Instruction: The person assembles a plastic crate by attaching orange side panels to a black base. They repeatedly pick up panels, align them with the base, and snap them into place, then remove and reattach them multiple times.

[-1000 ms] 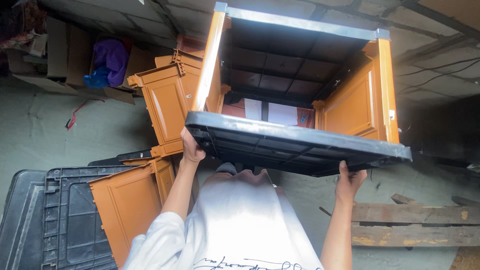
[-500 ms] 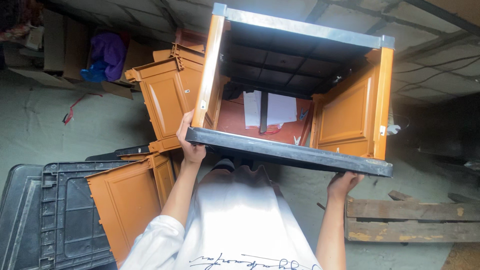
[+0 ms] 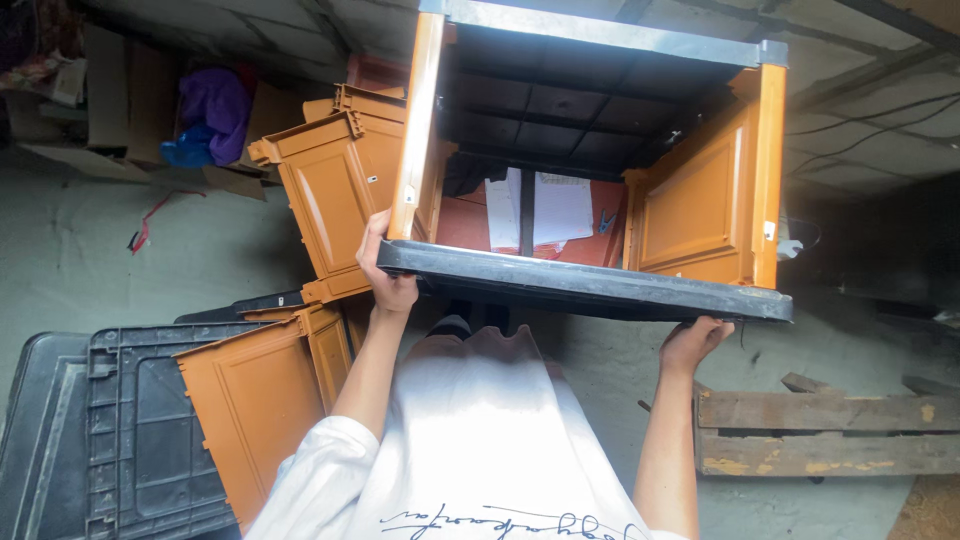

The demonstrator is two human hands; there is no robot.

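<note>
Both hands hold up an orange plastic cabinet [image 3: 700,200] with grey-black top and bottom panels, its open front facing the camera. The left hand [image 3: 385,270] has its fingers clamped around the near black panel's left corner, where the orange side wall meets it. The right hand [image 3: 692,340] presses up from under the same panel's near edge toward its right end, fingers curled against the underside. Papers [image 3: 545,208] lie inside on the back wall. Just left of the cabinet lean loose orange panels [image 3: 335,195], with black ribbed panels [image 3: 130,430] lower left. A wooden pallet [image 3: 830,430] sits lower right, with bare concrete floor [image 3: 70,260] between.
</note>
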